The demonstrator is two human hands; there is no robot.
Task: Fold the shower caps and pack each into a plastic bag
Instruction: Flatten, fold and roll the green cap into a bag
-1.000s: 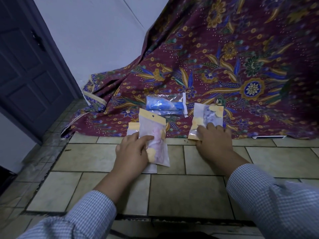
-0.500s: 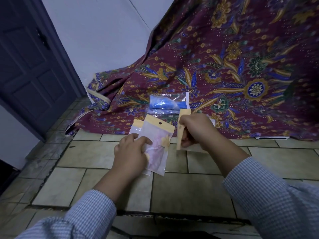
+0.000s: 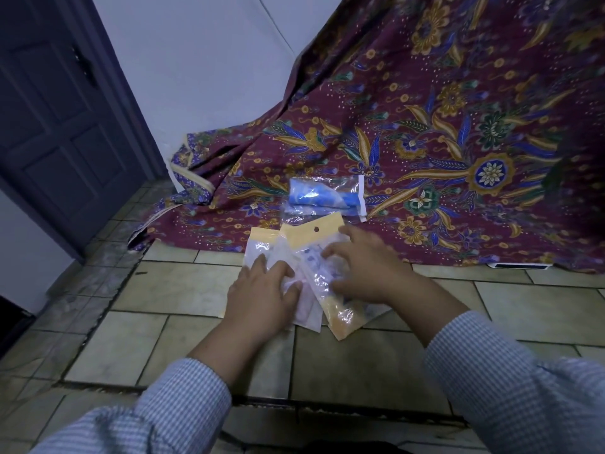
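Head view, items logged from the tiled floor [image 3: 183, 342]:

1. Pile of packed plastic bags [image 3: 311, 257] with yellow header strips, overlapping on the floor just in front of the batik cloth [image 3: 458, 142].
2. My left hand [image 3: 262, 296], fingers relaxed and lying flat on the pile's left side.
3. My right hand [image 3: 363, 267], fingers spread and lightly bent, resting on the pile's right side; I cannot tell whether it pinches anything.
4. Clear bag holding a blue shower cap [image 3: 322, 199], lying on the cloth beyond the pile.
5. Dark door [image 3: 55, 126], far left of the floor.
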